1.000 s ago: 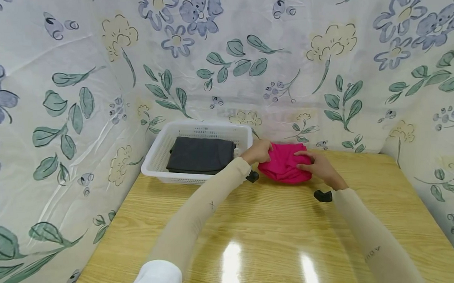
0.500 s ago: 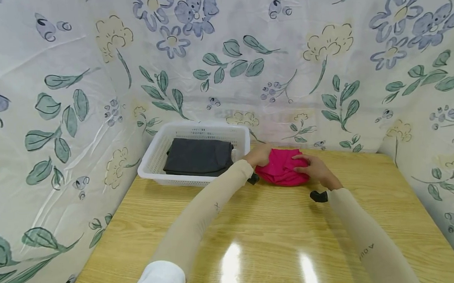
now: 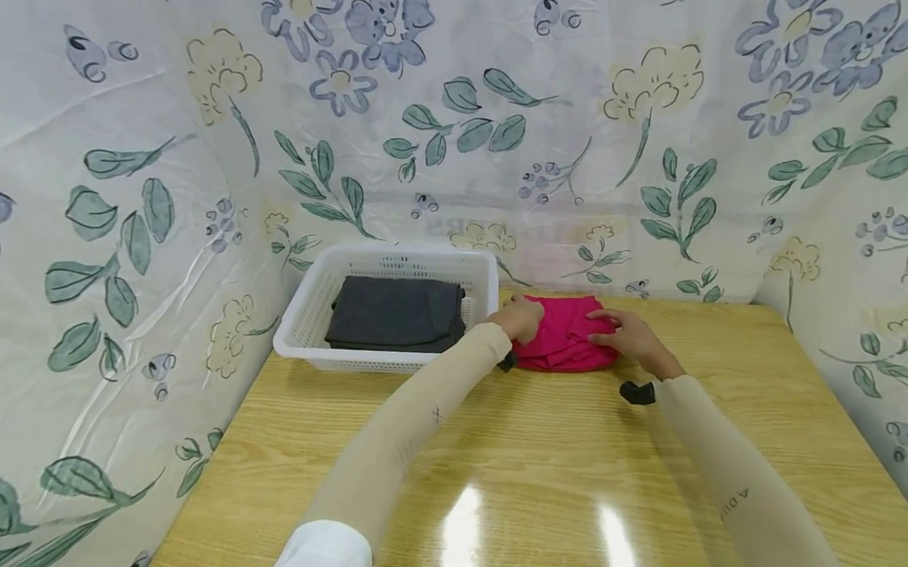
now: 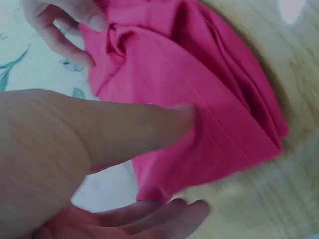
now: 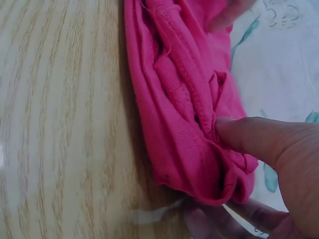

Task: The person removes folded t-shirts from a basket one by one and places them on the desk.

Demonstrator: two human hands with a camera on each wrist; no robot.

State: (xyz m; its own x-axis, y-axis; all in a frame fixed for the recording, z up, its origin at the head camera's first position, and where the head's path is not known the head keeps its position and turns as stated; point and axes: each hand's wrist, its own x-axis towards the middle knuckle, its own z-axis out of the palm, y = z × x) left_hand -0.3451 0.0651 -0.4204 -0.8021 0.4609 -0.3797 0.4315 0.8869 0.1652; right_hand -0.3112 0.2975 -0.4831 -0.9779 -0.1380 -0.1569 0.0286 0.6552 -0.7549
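Note:
A bright pink folded garment (image 3: 564,334) with stitched seams lies bunched on the table near the back wall. My left hand (image 3: 521,319) is at its left end. In the left wrist view, that hand's thumb (image 4: 144,124) lies straight across the top of the cloth, and the extended fingers (image 4: 174,219) sit just outside its edge. My right hand (image 3: 636,340) holds the opposite end. Seen from the right wrist, the thumb (image 5: 249,134) presses into the folds while the fingers are at the underside of the edge, partly hidden by the cloth.
Left of the garment stands a white perforated plastic basket (image 3: 294,343) with a folded dark grey garment (image 3: 395,310) in it. The wood-grain table (image 3: 520,465) ends at flower-printed sheeting (image 3: 451,192) at the back and sides.
My left hand has eased its hold at the left end and shifted over that edge, where the cloth now lies flatter. The right hand keeps its place on the garment.

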